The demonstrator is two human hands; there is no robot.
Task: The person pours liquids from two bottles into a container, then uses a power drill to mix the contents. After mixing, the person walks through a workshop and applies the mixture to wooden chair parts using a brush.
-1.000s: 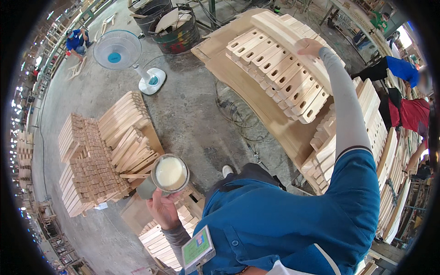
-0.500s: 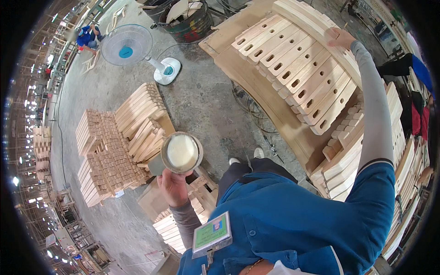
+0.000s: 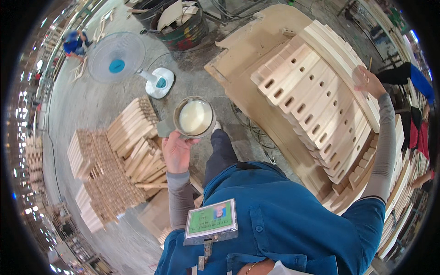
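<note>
My left hand point(image 3: 177, 151) is closed around a round cup point(image 3: 176, 118) of creamy white liquid point(image 3: 196, 118) and holds it level in front of me. A flat grey-green piece point(image 3: 164, 127) juts from the cup's left side. My right arm is stretched out to the far right. There my right hand point(image 3: 366, 82) lies on a long pale wooden rail point(image 3: 339, 64), its fingers extended and slightly blurred. Beside that rail lies a row of pale wooden slats point(image 3: 316, 103), with slots and round holes cut in them.
A cardboard sheet point(image 3: 243, 50) lies under the slats. Wooden parts are stacked on a pallet point(image 3: 114, 169) at left. A white standing fan point(image 3: 160, 82) and a scrap-filled bin point(image 3: 183, 34) stand ahead. Cables and hoses point(image 3: 256, 130) lie on the floor. Other people point(image 3: 75, 43) are nearby.
My view has shifted as I stepped forward. The cup in my left hand has moved up and right in the picture. My right hand has moved right and down in the picture, still at the wood.
</note>
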